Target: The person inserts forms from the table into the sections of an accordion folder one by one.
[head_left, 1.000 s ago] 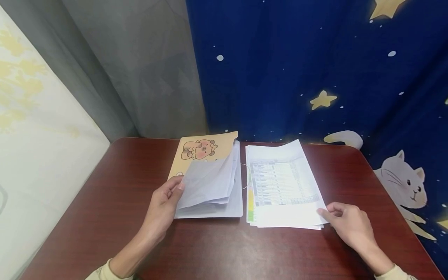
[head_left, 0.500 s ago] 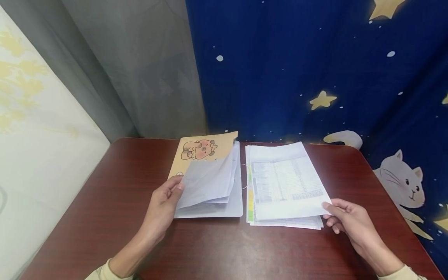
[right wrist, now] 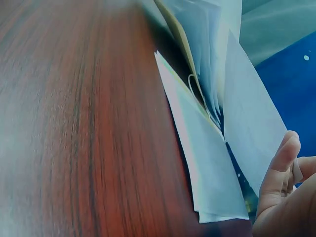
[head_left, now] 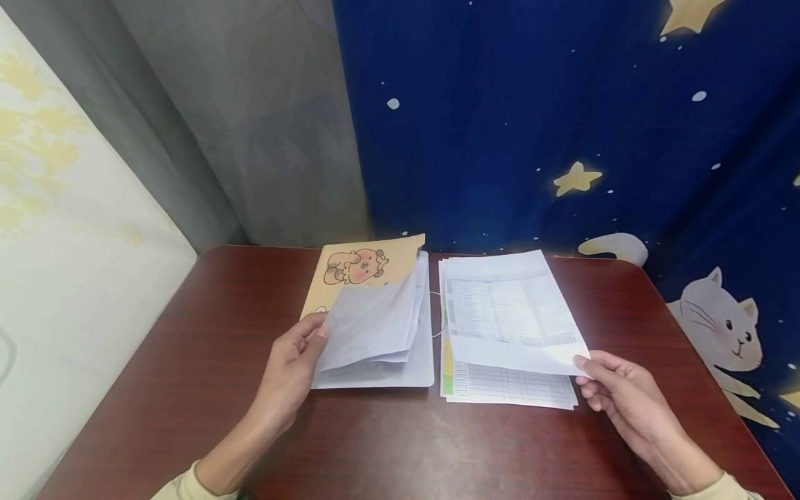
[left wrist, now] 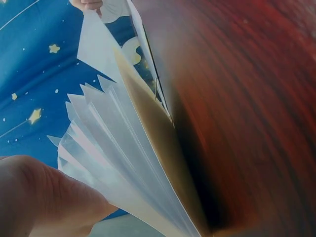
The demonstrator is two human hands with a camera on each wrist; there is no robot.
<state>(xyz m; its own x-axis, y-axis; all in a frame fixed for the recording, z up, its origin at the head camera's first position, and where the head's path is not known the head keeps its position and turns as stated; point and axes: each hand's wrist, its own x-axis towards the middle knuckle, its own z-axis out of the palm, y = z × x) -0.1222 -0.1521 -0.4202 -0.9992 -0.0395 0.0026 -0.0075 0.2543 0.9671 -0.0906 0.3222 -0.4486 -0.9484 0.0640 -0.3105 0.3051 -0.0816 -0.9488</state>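
Note:
A folder with a tan cartoon-animal cover (head_left: 400, 251) stands partly fanned left of centre. My left hand (head_left: 284, 368) pinches its whitish inner leaves (head_left: 369, 326) by their left edge; in the left wrist view several translucent pockets (left wrist: 118, 128) spread like a fan above the thumb. To the right, my right hand (head_left: 631, 399) pinches the near right corner of a printed table sheet (head_left: 500, 271). That sheet is tilted up over a paper stack (head_left: 512, 389) with grid lines and coloured left margins. In the right wrist view the raised sheet (right wrist: 252, 118) slants above the stack (right wrist: 212, 168).
A thin elastic loop (head_left: 441, 326) sticks out between folder and papers. Everything lies on a dark red wooden table (head_left: 400, 444). Behind it hang a grey curtain (head_left: 269, 139) and a blue starry curtain (head_left: 500, 139); a pale wall (head_left: 81, 278) is at left.
The right hand has lifted the sheet's near corner and shifted it slightly away from me, uncovering the gridded page below. The left hand and folder have stayed put.

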